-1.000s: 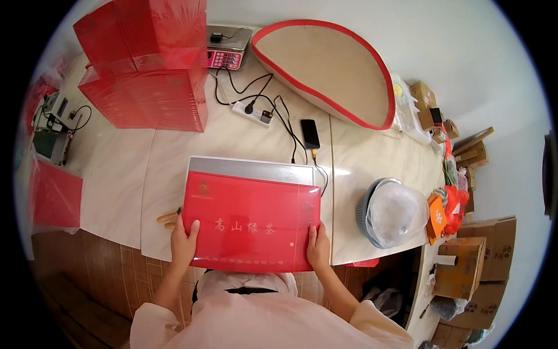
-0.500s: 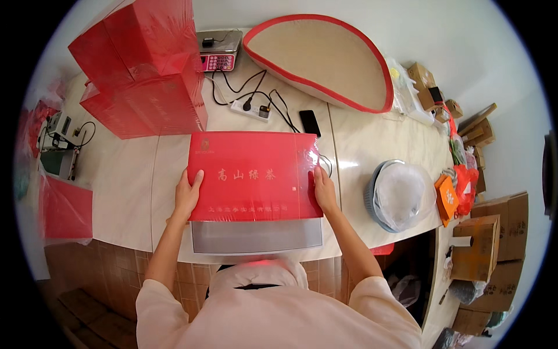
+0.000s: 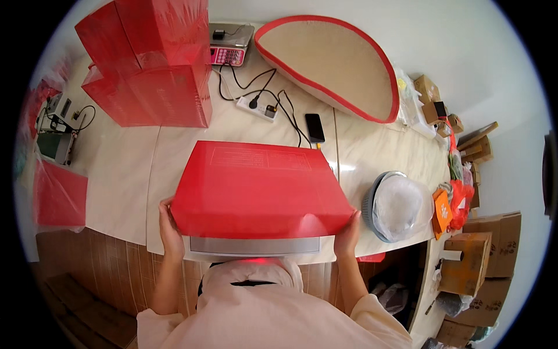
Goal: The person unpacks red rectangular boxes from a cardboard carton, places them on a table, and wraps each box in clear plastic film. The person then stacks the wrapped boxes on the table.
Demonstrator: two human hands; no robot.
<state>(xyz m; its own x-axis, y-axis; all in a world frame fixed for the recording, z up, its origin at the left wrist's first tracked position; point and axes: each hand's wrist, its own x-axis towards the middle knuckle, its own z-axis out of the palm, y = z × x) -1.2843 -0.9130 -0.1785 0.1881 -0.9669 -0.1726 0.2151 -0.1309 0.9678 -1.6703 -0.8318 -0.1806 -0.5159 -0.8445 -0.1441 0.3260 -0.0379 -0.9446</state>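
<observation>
A red gift box [image 3: 261, 189] is held up and tilted over the near side of the table, its broad face with faint printed panels turned toward me. My left hand [image 3: 170, 230] grips the near left corner and my right hand [image 3: 347, 232] the near right corner. Most of the fingers are behind or along the box ends. Below the box, the near strip of a flat grey panel [image 3: 256, 246] shows at the table's edge; the rest of it is hidden.
Wrapped red boxes [image 3: 151, 96] are stacked at the far left. Behind lie a scale [image 3: 228, 46], a power strip [image 3: 256, 109], a phone [image 3: 314, 127] and a large red-rimmed woven tray [image 3: 331, 64]. A plastic-lined basin [image 3: 398, 206] stands at right, with cardboard cartons [image 3: 465, 264] beyond.
The box has turned over from its lettered face to another face and come nearer to me. Both hands have moved down and outward to its near corners.
</observation>
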